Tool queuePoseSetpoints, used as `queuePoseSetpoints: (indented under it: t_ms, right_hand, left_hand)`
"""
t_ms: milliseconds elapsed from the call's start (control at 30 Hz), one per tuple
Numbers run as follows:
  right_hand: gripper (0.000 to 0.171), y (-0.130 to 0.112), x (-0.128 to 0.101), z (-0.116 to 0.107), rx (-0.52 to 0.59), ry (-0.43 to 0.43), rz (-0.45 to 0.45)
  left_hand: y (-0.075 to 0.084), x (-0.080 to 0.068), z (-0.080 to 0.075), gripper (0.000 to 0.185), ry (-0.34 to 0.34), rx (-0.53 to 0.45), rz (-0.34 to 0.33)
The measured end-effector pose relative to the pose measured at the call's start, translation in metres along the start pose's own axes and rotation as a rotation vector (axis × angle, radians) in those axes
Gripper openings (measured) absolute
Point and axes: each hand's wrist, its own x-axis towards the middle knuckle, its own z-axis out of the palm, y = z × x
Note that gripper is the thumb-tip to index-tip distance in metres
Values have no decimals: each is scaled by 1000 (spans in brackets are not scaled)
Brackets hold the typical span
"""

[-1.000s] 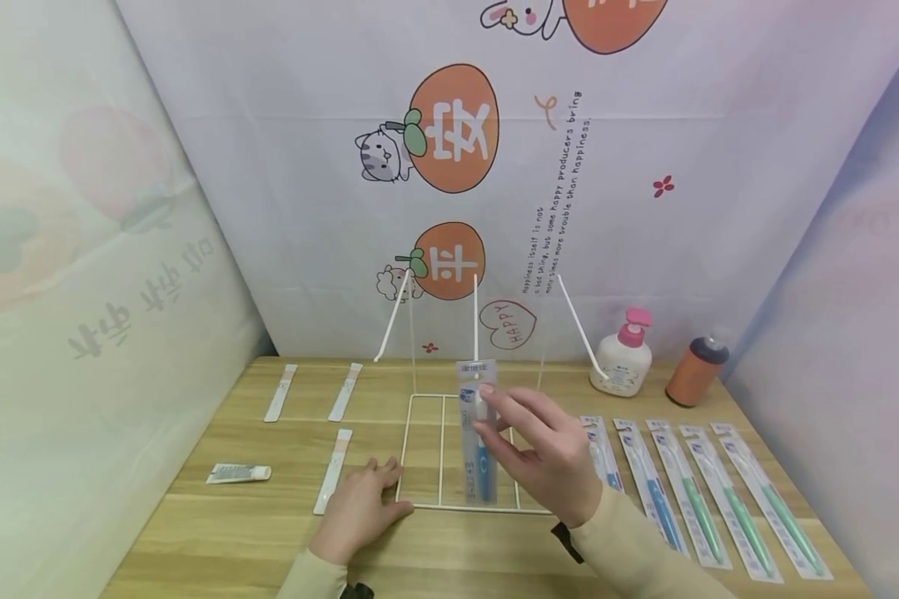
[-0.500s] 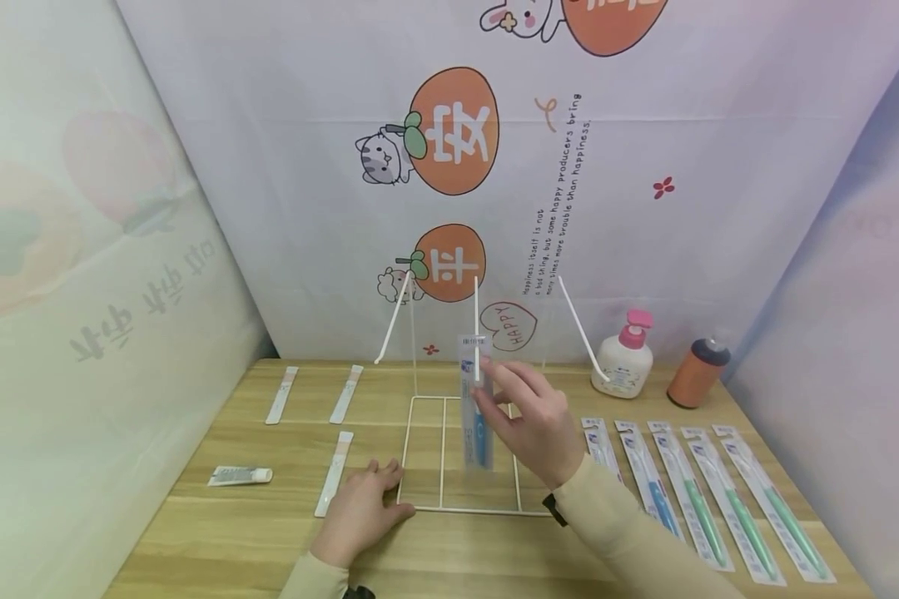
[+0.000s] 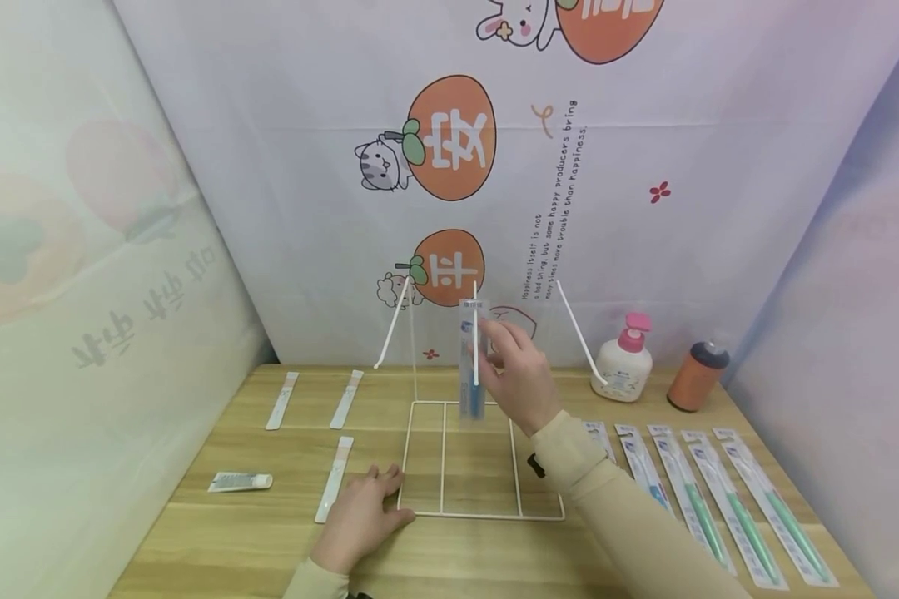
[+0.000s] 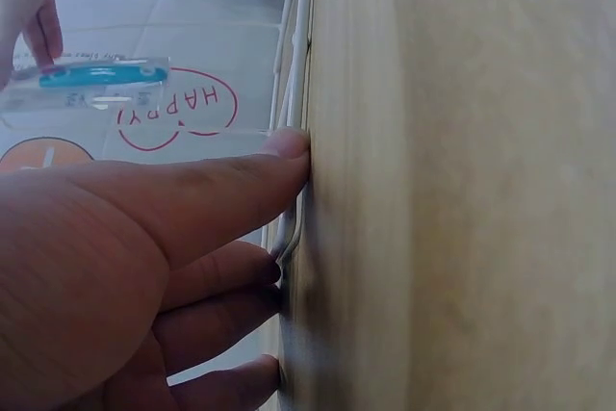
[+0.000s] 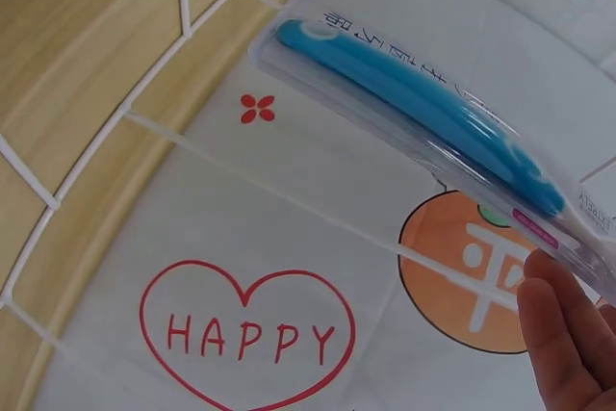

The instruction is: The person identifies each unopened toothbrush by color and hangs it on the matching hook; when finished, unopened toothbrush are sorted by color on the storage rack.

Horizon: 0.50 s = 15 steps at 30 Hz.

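My right hand [image 3: 520, 374] pinches a packaged blue toothbrush [image 3: 467, 391] by its upper part. The pack hangs upright on the middle prong [image 3: 475, 366] of a white wire rack [image 3: 443, 466], with the prong passing through near its top and sticking out in front. In the right wrist view, the blue handle [image 5: 423, 113] shows through clear plastic, with fingers [image 5: 553, 334] at its other end. My left hand [image 3: 360, 516] holds the rack's front left corner, low against the table. In the left wrist view, the thumb [image 4: 289, 146] touches the corner wire.
Several packaged toothbrushes [image 3: 749, 537], green and blue, lie in a row at right. Behind them stand a white pump bottle [image 3: 622, 366] and an orange-brown bottle [image 3: 695, 378]. Slim white packets [image 3: 335, 480] and a small tube [image 3: 240, 482] lie left. Two outer prongs [image 3: 580, 329] jut forward.
My right hand has moved the toothbrush pack up and back along the middle prong, away from me. The prong's tip now shows in front of the pack. The left hand has stayed at the corner.
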Motion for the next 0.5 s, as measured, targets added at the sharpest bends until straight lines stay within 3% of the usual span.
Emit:
queuePoseSetpoints:
  t_ms: [500]
  right_hand:
    - [41,27,18,18,-46,-33,116]
  left_hand:
    - [-2,0,2,63,3,12,-5]
